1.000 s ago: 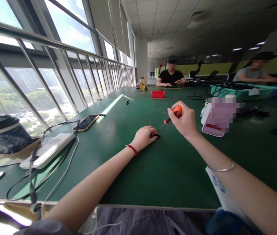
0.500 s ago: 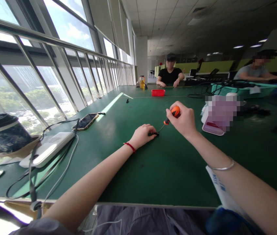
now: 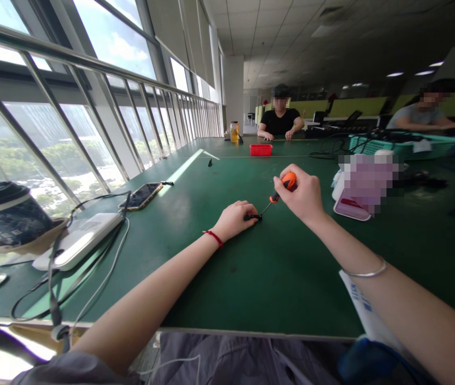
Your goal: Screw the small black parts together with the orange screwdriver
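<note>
My right hand (image 3: 303, 193) is closed around the orange and black handle of a screwdriver (image 3: 276, 195). The shaft slants down to the left, and its tip meets a small black part (image 3: 255, 217) lying on the green table (image 3: 211, 278). My left hand (image 3: 237, 220) is closed on the left side of that part and keeps it against the tabletop. Its fingers hide some of the part, so its exact kind cannot be made out.
A phone (image 3: 141, 196), a white power bank (image 3: 86, 243) with cables and a dark cup (image 3: 8, 216) are on the left. Ahead stands a red tray (image 3: 260, 150). A pink item (image 3: 366, 184) and a teal basket (image 3: 408, 147) lie right. Two people sit across the table.
Both hands keep their hold on the screwdriver and the black part. The view has shifted very slightly; nothing else visibly differs.
</note>
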Motion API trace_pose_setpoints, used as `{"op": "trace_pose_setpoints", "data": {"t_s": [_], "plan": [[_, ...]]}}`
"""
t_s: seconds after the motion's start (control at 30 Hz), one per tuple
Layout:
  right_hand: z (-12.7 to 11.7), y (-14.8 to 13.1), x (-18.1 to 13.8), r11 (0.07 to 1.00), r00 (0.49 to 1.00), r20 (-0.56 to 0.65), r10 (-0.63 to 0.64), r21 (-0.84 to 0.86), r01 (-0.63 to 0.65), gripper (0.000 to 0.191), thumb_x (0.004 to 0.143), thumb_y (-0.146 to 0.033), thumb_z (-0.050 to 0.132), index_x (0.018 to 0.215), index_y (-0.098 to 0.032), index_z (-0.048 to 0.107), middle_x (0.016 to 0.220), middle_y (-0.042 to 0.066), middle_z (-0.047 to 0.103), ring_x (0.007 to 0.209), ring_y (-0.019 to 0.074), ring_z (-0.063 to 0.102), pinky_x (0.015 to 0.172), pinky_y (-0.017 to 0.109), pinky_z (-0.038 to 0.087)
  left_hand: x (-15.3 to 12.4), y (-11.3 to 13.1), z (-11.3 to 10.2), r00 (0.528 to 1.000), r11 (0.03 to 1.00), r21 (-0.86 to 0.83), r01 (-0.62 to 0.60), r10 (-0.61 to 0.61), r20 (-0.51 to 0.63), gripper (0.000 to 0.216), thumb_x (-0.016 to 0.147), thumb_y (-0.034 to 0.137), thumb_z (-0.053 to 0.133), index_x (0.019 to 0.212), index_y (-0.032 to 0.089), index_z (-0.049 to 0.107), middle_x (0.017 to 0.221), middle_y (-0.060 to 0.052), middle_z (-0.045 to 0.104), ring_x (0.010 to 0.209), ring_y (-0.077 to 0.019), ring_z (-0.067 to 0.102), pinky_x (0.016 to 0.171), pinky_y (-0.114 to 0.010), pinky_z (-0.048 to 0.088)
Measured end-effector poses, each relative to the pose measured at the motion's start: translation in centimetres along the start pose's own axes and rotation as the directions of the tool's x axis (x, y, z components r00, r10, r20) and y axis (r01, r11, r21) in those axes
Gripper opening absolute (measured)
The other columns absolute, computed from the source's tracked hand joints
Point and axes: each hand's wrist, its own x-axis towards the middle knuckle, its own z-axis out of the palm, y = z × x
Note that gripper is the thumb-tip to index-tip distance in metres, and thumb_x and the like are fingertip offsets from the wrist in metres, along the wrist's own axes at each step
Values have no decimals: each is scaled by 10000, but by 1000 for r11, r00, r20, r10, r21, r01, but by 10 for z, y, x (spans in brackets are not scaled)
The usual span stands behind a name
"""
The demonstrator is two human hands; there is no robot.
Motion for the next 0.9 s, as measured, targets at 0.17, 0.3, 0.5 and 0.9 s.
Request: {"op": "trace_pose_setpoints", "data": {"t_s": [0.17, 0.3, 0.5, 0.9], "plan": [[1, 1, 0, 1000, 1000, -8, -7, 19, 7, 222, 795, -394, 498, 663, -221, 454, 541, -25, 483, 472, 113, 435, 505, 233, 335, 0, -1, 1, 1000, 1000, -22, 0, 0, -13, 145, 806, 309, 561, 868, 208, 644, 879, -19, 634, 864, -177, 557, 722, -273, 450], [0, 1, 1, 999, 1000, -9, 11, 41, -11, 261, 808, -428, 481, 658, -216, 467, 537, -26, 486, 474, 112, 432, 507, 235, 324, 1, -3, 3, 1000, 998, -60, 22, -22, -4, 219, 845, 356, 508, 866, 209, 669, 888, -25, 635, 873, -180, 560, 753, -282, 452], [-3, -1, 2, 998, 999, -3, 49, 46, -49, 262, 809, -424, 457, 657, -217, 507, 532, -17, 495, 497, 130, 447, 514, 247, 307, 2, -6, 5, 1000, 994, -106, 27, -28, -7, 184, 816, 330, 547, 869, 219, 684, 883, -11, 636, 856, -170, 563, 786, -283, 452], [-7, -10, 2, 988, 992, 56, 112, -109, -105, 282, 791, -497, 480, 731, -229, 541, 557, -10, 522, 534, 156, 495, 503, 245, 269, 2, -7, 4, 1000, 995, -100, 8, -8, 2, 150, 782, 282, 582, 869, 208, 679, 877, -14, 634, 852, -169, 564, 792, -281, 457]]}}
